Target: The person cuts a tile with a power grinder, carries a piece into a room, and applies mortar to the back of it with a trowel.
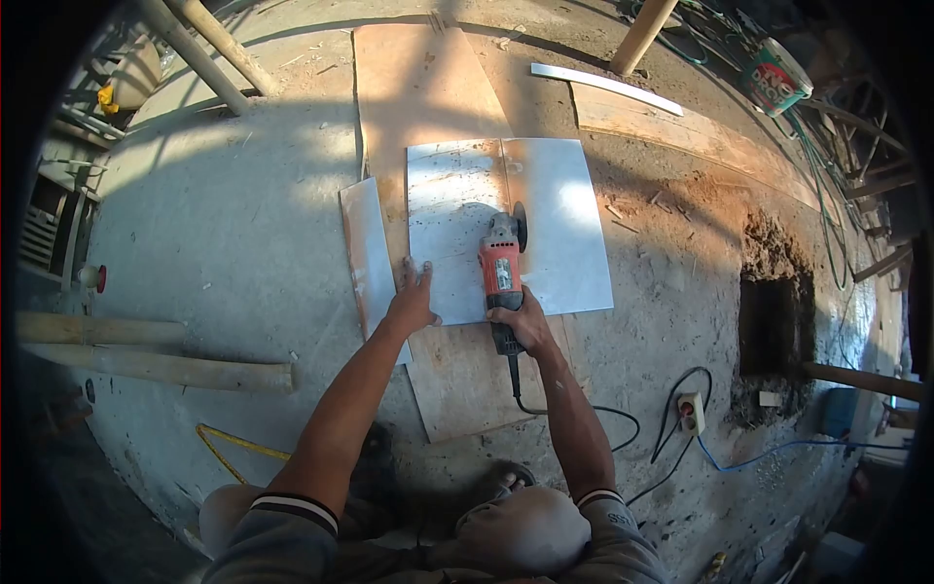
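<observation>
A red and black angle grinder (502,273) lies over a pale, glossy sheet (569,229), its dark disc at the upper right end. My right hand (525,321) is wrapped round the grinder's black rear handle, near the sheet's front edge. On the sheet's left front edge rests my left hand (413,300), fingers spread and nothing held. A thin line runs down the sheet from its back edge to the disc. Under the sheet is a brown board (467,389). A narrow pale strip (367,243) lies beside it on the left.
The grinder's cord runs towards a socket block (691,415) at the right. Beyond that is a dark hole (773,326) in the floor. Bamboo poles (156,366) lie at the left. A plank (681,136) and a bucket (778,80) are at the back right.
</observation>
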The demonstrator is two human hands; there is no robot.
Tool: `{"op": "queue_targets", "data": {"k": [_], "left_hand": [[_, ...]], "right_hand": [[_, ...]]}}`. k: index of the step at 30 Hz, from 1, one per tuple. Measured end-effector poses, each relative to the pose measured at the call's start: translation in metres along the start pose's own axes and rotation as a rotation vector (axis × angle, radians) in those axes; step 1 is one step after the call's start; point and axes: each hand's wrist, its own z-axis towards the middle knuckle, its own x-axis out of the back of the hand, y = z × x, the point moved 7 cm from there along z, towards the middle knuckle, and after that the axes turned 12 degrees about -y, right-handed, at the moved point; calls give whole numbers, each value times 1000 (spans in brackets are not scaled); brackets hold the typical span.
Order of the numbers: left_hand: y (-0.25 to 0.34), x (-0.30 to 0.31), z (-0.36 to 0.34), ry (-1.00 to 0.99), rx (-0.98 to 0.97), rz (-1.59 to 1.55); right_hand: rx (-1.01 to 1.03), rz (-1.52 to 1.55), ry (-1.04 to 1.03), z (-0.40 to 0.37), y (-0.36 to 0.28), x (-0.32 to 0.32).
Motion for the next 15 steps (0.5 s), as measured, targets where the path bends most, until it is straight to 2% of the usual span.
{"op": "queue_targets", "data": {"k": [6, 15], "left_hand": [[-1, 0, 1, 4, 1, 37], [-2, -1, 5, -12, -25, -24]], "right_hand": [[-11, 92, -43, 20, -27, -1], [-57, -88, 13, -50, 17, -11]]}}
